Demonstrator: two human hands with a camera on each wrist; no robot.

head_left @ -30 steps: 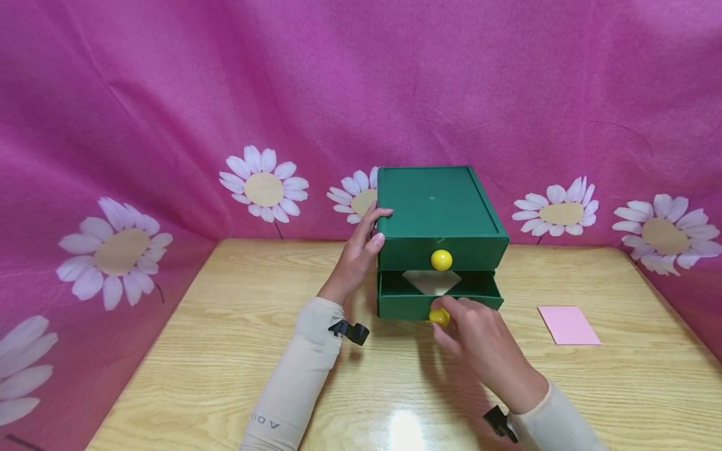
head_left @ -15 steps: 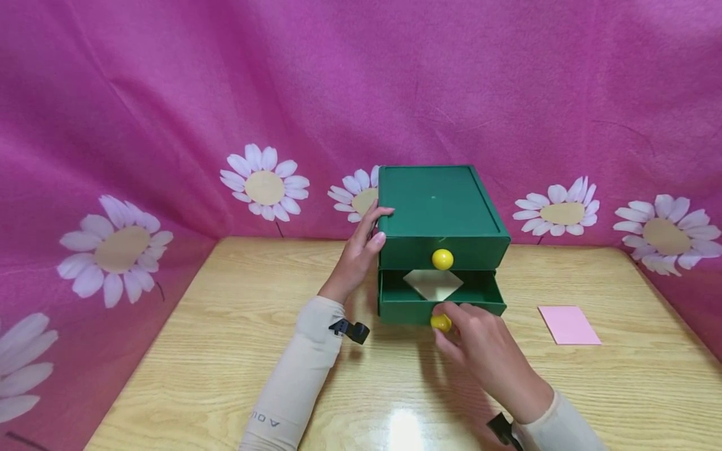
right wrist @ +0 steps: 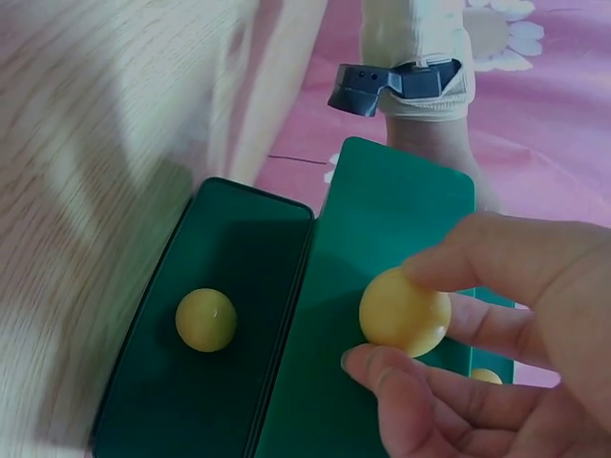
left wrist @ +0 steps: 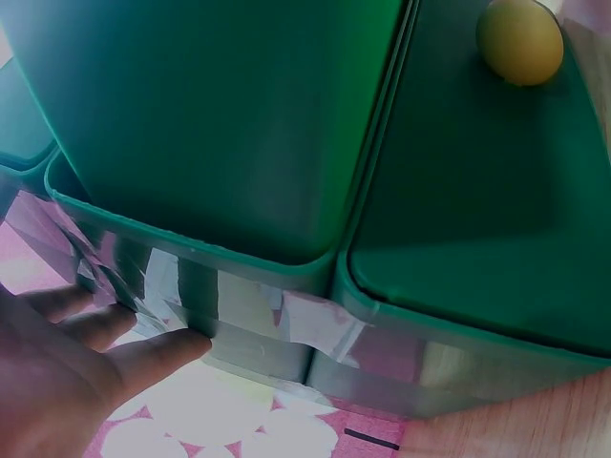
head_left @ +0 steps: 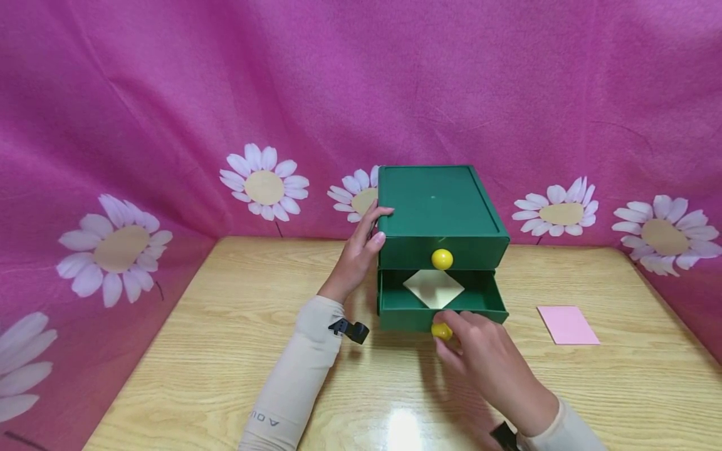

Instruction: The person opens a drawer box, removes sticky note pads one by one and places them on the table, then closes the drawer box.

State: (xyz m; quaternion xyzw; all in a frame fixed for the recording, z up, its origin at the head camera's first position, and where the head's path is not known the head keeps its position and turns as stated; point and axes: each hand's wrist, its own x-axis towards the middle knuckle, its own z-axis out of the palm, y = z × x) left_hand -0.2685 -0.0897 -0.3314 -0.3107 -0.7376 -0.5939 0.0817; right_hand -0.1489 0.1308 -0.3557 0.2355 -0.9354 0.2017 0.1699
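A green drawer cabinet (head_left: 433, 200) with round yellow knobs stands on the table. Its middle drawer (head_left: 479, 291) is pulled partly out, and a pale yellow square (head_left: 433, 288), like a note sheet, lies inside. My right hand (head_left: 491, 354) pinches that drawer's yellow knob (right wrist: 405, 312) between thumb and fingers. Against the cabinet's left side rests my left hand (head_left: 354, 257), fingers extended, with fingertips at the top edge. The left wrist view shows its fingers (left wrist: 158, 358) along the cabinet's side. Below the pulled drawer, a closed bottom drawer (right wrist: 220, 258) shows its own knob in the right wrist view.
A pink square pad (head_left: 568, 325) lies on the wooden table (head_left: 225, 351), right of the cabinet. Behind and along the sides hangs a pink cloth (head_left: 361, 81) printed with white daisies. Black camera mounts (head_left: 351, 330) sit on both wrists.
The right hand has drawn the middle drawer further out toward the person, so more of the pale square inside shows. The left hand and cabinet have stayed in place.
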